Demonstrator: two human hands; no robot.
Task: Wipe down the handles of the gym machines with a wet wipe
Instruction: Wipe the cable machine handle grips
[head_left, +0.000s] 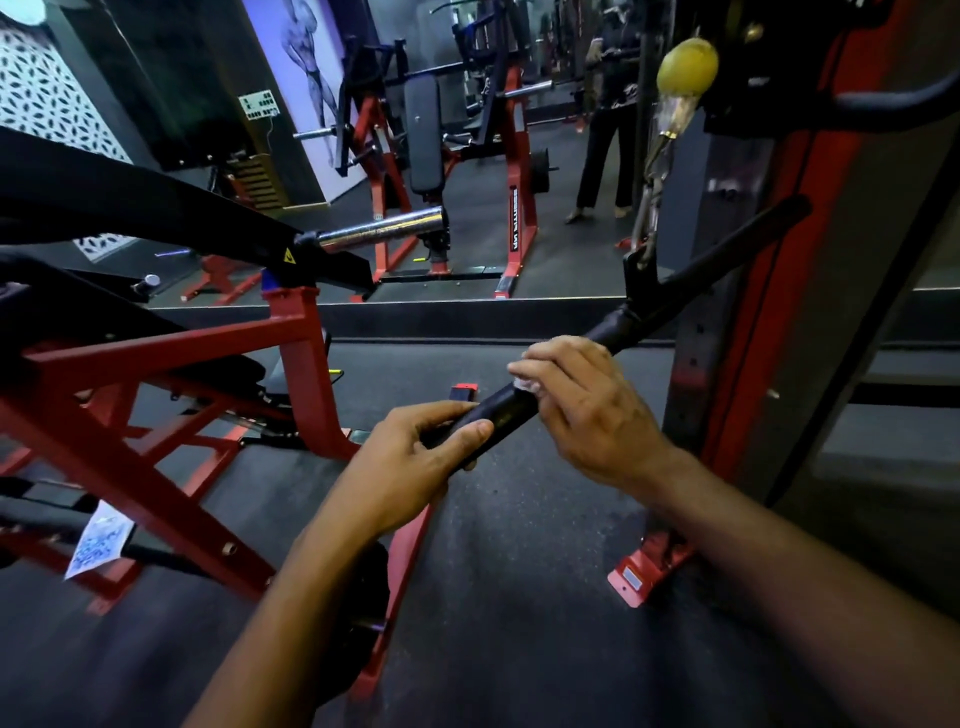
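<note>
Two hands: both on one black bar handle (506, 410) that hangs from a cable attachment and slants from lower left up to upper right.
Left hand (415, 457): its grip is clamped on the lower end of the handle — thumb on top, fingers curled underneath.
Right hand (582, 405): just above the left on the same bar, fingers bent over it, its grip closed on a white wet wipe (527, 385) pressed against the handle (only a crumpled corner shows under the fingers).
Handle's upper part: rises past the right hand to a metal clip and chain (652, 192), beneath a yellow ball (687, 65).
Red upright (779, 332): machine frame just right of the bar, its foot plate on the dark floor (519, 597).
Left side: red-framed machine (171, 395) with black pads — a chrome sleeve (382, 228) sticks out from it.
Lower left: a blue-and-white packet (98, 540) lies on the frame.
Background: a mirror (467, 130) showing more red machines.
</note>
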